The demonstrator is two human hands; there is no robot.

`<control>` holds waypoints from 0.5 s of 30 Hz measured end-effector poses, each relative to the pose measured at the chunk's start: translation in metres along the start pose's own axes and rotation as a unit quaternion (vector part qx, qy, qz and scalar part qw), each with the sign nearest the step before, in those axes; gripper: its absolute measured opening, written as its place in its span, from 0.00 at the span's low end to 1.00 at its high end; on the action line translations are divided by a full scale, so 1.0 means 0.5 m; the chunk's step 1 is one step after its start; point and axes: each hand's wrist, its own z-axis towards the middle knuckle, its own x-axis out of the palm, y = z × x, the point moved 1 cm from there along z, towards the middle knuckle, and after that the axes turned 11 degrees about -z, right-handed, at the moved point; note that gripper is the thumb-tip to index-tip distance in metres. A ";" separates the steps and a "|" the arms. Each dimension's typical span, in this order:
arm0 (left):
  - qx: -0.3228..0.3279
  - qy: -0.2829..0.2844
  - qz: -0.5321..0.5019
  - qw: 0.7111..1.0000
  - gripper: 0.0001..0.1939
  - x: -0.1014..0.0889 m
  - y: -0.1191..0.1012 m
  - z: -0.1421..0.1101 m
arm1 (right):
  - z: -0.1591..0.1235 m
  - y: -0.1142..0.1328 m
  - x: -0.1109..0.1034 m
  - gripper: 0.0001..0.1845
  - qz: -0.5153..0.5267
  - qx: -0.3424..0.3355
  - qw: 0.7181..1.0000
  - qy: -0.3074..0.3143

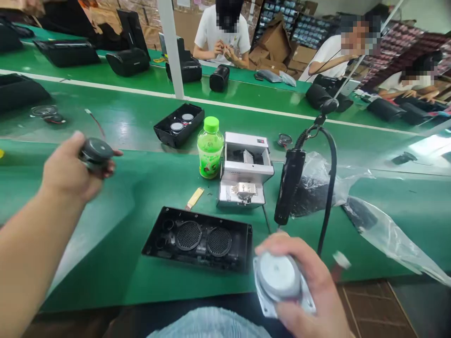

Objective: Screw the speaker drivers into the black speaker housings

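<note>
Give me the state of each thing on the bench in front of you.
Left hand, gripping round speaker driver
Right hand, gripping square-framed speaker driver
Near speaker housing, open, mesh grilles showing
Far speaker housing, open, two silver discs inside
Green-capped bottle, closed, upright
White box, lid open
Electric screwdriver, hanging upright

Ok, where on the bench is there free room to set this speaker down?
The green bench is free left of the black housing, below the left hand. Another patch lies right of the black cord, under the plastic bag. It is crowded around the bottle, silver jig and screwdriver.
</note>
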 end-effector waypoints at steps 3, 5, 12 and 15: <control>-0.114 0.039 -0.128 0.984 0.17 0.006 0.022 -0.156 | 0.060 0.000 0.045 0.21 0.082 0.082 0.993 -0.007; -0.176 0.049 -0.186 0.966 0.14 0.014 0.038 -0.245 | 0.077 -0.019 0.049 0.21 0.095 0.118 0.988 0.005; -0.266 0.021 -0.282 0.922 0.22 -0.002 0.060 -0.411 | 0.084 -0.029 0.040 0.26 0.109 0.172 0.979 -0.005; -0.248 0.042 -0.290 0.923 0.29 -0.037 0.071 -0.414 | 0.087 -0.022 0.023 0.27 0.083 0.177 0.980 -0.024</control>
